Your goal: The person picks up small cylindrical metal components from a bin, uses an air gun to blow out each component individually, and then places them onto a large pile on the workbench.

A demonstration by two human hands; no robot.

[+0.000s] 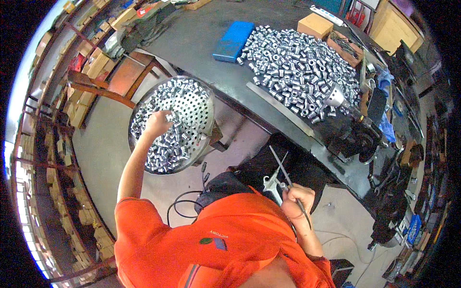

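Observation:
My left hand point(158, 124) is over a round perforated metal tray point(199, 108), its fingers drawn together among small shiny metal sleeves point(165, 156) heaped on it. A sleeve lies right at the fingertips, but blur hides whether they grip it. Close to my body on the right, my right hand point(298, 199) is closed around a long thin metal rod point(280, 165), which looks like a file and sticks out both ways. Beside those fingers is a pale tool with a ribbed grip point(272, 189); I cannot tell whether the hand holds it too.
A dark workbench point(201, 43) bears a large pile of similar sleeves point(302, 72), a blue case point(234, 41), a wooden block point(314, 25) and a flat metal bar point(281, 109). A machine point(357, 137) stands on the right. A wooden chair point(120, 79) is behind the tray; shelves line the left.

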